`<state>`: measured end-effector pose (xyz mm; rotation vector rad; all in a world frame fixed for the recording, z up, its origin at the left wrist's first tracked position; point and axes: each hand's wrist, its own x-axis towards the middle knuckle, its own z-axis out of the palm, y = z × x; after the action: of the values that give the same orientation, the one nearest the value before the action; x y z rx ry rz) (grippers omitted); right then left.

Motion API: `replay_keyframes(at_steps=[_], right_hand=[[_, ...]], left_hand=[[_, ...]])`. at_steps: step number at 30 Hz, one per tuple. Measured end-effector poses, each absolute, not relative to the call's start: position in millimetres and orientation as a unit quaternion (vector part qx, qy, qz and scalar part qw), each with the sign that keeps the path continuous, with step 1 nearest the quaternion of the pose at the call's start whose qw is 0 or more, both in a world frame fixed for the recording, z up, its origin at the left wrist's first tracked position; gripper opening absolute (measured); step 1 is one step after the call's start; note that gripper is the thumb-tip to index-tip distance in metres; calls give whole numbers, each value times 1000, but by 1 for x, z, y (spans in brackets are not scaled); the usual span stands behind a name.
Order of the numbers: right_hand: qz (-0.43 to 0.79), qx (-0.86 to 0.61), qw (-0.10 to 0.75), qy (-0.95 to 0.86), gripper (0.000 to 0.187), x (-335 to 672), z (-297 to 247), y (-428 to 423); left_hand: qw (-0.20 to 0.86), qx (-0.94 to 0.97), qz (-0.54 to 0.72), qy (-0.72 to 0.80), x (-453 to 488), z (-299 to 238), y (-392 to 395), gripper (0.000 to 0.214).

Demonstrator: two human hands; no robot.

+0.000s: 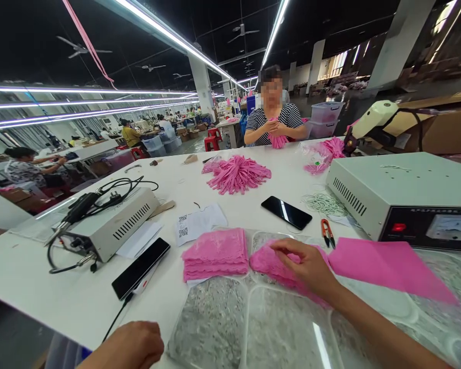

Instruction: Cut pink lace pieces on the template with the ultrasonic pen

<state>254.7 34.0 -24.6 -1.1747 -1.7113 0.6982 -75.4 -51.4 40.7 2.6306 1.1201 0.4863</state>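
Pink lace [271, 267] is partly covered by the right hand [312, 264], fingers bent; left of the lace, the left hand [136, 339] is held curled. Neither grip can be determined.

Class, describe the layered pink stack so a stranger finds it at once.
On the white table, find the right hand. Just left of the pink lace by that hand lies the pink stack. No hand covers it, unlike that lace; its layered, wavy edges differ from the flat pink sheet farther right.
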Motion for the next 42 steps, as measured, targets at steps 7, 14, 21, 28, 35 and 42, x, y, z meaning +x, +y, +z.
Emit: replay_keyframes(at_steps=[7, 14, 21, 28, 35, 42], right_hand=[[275, -515, 367, -724, 19, 279, -11, 26], [234, -533, 281, -763, 15, 284, -28, 2], [257, -528, 291, -755, 22, 283, -40, 11], [289, -531, 299, -738, 27, 288, -39, 16], [309, -539, 312, -719, 28, 289, -39, 18], [294, -547, 336, -708, 13, 283, -40, 15]], left_hand=[[97, 913, 119, 379, 13, 29, 7, 7], [94, 930, 92, 344, 65, 7, 45, 13], [59, 931, 15, 359, 89, 3, 49, 29], [61, 924, 2, 378, 98, 6, 54, 20], [92, 922, 0, 377, 93, 12, 60, 12], [93, 917, 6, 388, 94, 13, 63, 17]])
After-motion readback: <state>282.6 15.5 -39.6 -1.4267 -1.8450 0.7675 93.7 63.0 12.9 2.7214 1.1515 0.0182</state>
